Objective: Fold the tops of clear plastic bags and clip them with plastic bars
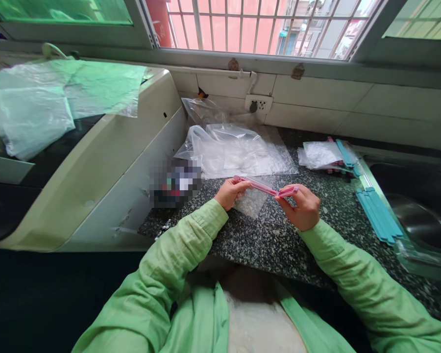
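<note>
Both my hands hold a thin pink strip point(265, 187) level above the speckled dark counter point(272, 240). My left hand point(229, 192) pinches its left end and my right hand point(302, 206) pinches its right end. A small clear plastic bag point(253, 202) hangs from the strip between my hands, its lower edge just above the counter. Green sleeves cover both my arms.
A heap of clear plastic bags point(235, 149) lies behind my hands. Teal strips point(378, 215) lie at the right beside a steel sink point(422, 220); more bags and strips point(327, 156) lie further back. A white machine point(106, 162) with plastic sheets stands at the left.
</note>
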### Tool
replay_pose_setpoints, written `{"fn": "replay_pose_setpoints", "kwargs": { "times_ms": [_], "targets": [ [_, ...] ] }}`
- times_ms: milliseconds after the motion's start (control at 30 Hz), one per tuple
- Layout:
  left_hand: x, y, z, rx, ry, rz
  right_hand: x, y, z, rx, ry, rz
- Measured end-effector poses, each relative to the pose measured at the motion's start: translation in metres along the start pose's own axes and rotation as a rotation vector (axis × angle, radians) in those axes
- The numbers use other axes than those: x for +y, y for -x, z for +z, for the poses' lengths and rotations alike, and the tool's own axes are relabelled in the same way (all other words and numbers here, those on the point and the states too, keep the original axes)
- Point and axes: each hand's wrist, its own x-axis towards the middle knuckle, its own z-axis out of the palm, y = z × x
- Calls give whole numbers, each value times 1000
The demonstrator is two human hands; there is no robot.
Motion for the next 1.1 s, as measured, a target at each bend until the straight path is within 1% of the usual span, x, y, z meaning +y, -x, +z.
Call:
{"fn": "replay_pose_setpoints", "kwargs": {
  "times_ms": [233,600,867,1100],
  "targets": [
    [-3,0,0,3,-7,26,-2,-2,1,4,18,-15],
    [-7,-2,0,44,-35,58,-3,0,4,-11,83,-57],
    [-5,0,2,46,-61,73,-2,1,7,-53,71,-67],
    [-4,1,3,62,-81,68,-4,0,7,-85,58,-41]
  ]
}}
